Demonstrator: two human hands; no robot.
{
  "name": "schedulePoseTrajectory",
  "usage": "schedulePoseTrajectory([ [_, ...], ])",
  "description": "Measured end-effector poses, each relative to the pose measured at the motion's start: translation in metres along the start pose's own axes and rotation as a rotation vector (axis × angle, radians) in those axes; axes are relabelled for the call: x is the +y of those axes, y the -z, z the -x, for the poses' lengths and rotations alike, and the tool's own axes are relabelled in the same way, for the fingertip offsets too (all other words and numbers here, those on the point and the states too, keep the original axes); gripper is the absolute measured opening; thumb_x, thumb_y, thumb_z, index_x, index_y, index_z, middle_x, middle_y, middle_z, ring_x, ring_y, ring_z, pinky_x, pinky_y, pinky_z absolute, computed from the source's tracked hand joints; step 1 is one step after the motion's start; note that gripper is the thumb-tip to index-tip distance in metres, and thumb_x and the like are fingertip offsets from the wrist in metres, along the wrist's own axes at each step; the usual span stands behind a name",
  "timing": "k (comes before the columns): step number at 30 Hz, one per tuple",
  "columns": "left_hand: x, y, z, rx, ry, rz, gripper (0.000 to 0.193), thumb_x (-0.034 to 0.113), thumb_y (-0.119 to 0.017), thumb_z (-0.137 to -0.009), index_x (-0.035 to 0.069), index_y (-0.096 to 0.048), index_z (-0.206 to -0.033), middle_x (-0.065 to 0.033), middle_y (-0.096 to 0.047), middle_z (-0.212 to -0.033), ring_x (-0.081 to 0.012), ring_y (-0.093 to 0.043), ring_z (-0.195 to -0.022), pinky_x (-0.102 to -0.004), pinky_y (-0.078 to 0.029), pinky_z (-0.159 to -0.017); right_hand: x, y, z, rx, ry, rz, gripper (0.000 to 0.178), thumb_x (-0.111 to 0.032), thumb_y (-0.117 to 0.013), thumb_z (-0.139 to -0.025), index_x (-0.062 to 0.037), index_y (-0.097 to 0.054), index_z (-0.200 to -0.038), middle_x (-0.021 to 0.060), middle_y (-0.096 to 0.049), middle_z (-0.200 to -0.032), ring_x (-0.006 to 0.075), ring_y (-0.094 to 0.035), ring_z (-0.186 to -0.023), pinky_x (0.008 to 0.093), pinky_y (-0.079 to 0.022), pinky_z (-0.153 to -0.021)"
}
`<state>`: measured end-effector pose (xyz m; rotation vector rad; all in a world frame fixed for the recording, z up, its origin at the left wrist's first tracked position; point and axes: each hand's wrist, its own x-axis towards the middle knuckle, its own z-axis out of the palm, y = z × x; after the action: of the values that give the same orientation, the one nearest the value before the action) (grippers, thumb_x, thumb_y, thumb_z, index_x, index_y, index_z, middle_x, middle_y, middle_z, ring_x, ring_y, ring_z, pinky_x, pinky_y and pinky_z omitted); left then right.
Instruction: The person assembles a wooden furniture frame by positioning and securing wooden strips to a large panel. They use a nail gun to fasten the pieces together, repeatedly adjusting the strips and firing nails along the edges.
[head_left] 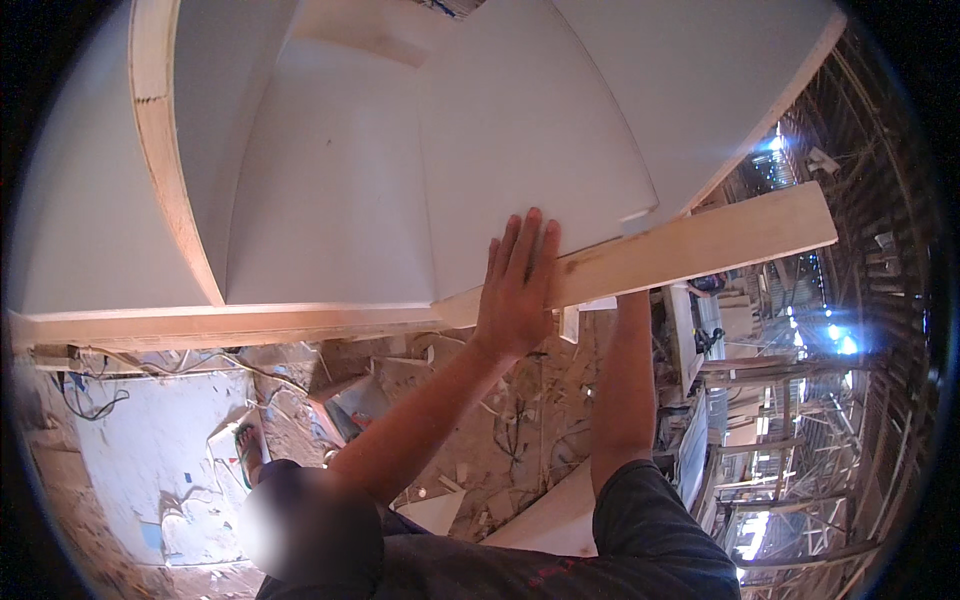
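A pale wooden strip [700,243] slants along the front edge of a large white-faced cabinet [330,200], its right end sticking out past the cabinet's side. My left hand [517,300] lies across the strip near its left end. The fingers are stretched out and rest flat against the white panel above; the thumb is hidden. From below, my right forearm [625,380] reaches up behind the strip, which hides the right hand and its fingers. Left of the strip, a wooden edging [230,325] runs along the cabinet front. A wood-edged divider [160,150] rises from it.
On the littered floor [570,400] lie offcuts and loose cords. A worn, light-coloured panel [150,450] is at lower left, with a sandalled foot [248,450] at its edge. A cluttered workbench [690,350] and stacked timber [740,315] stand on the right.
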<state>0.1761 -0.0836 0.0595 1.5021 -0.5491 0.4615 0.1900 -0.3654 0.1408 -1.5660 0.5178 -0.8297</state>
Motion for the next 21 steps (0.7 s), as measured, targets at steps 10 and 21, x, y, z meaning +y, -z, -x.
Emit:
schedulePoseTrajectory([
  [10,-0.001,0.002,0.000,-0.012,0.009,-0.032,0.075,-0.004,-0.055,-0.079,0.003,-0.037,-0.152,-0.0254,-0.029,-0.158,-0.0492,-0.037,-0.139,-0.0666,-0.033,-0.108,-0.008,-0.005,0.004,-0.025,-0.033,0.095,0.062,-0.056,-0.050,-0.099,-0.0009,-0.060,-0.125,0.0145,-0.061,-0.119,0.0266,-0.051,-0.121,0.0412,-0.041,-0.105],
  [21,0.026,0.031,0.003,-0.103,0.019,-0.112,0.074,-0.006,-0.059,-0.079,0.009,-0.040,-0.149,-0.0210,-0.039,-0.153,-0.0407,-0.036,-0.143,-0.0607,-0.023,-0.117,-0.009,-0.031,0.012,-0.137,-0.002,0.216,0.065,-0.060,-0.049,-0.098,-0.0009,-0.061,-0.124,0.0146,-0.060,-0.119,0.0269,-0.051,-0.120,0.0410,-0.040,-0.104],
])
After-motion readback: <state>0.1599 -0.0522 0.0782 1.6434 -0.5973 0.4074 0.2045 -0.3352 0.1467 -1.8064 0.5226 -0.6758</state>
